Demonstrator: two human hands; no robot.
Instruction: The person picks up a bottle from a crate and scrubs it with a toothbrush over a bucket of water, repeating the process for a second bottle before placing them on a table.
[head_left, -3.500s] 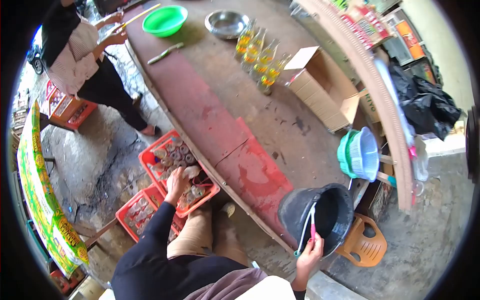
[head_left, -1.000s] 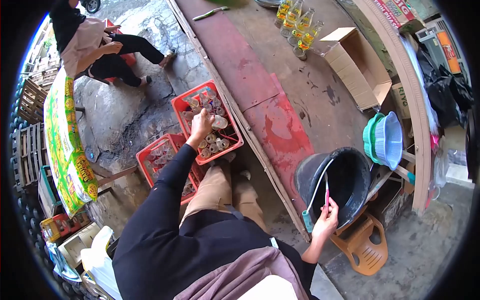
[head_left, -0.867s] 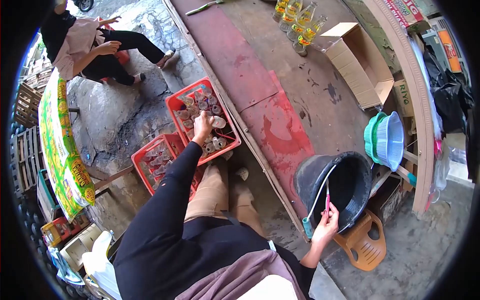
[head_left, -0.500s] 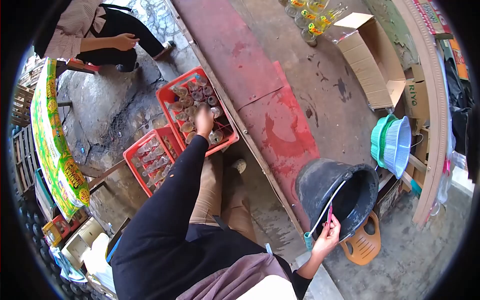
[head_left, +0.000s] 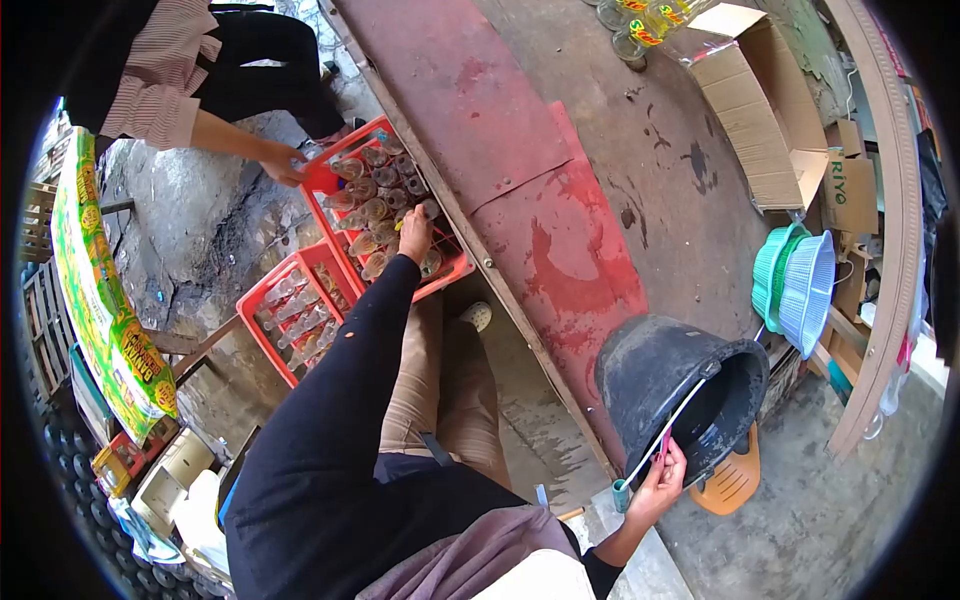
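In the upper red crate (head_left: 462, 272), which holds several glass bottles (head_left: 375, 210), my left hand (head_left: 415, 236) is closed among the bottle necks. A small yellow bit shows at its fingertips; what it grips is unclear. My right hand (head_left: 660, 482) is closed on a thin pink object (head_left: 665, 441), beside the white handle (head_left: 690, 402) of a tilted black bucket (head_left: 645, 372). A teal grip (head_left: 621, 495) sits at the handle's lower end. Another person's hand (head_left: 284, 163) is at the upper crate's far left corner.
A second red crate (head_left: 262, 338) of bottles stands at lower left. A wooden edge (head_left: 488, 262) runs beside the red mat (head_left: 540, 200). Beyond are a cardboard box (head_left: 735, 120), blue and green plastic baskets (head_left: 806, 290) and more bottles (head_left: 629, 45). An orange plastic piece (head_left: 730, 485) lies behind the bucket.
The other person has leaned in, and their hand has come to the upper crate. My left hand is still among the bottles; the view has shifted slightly.
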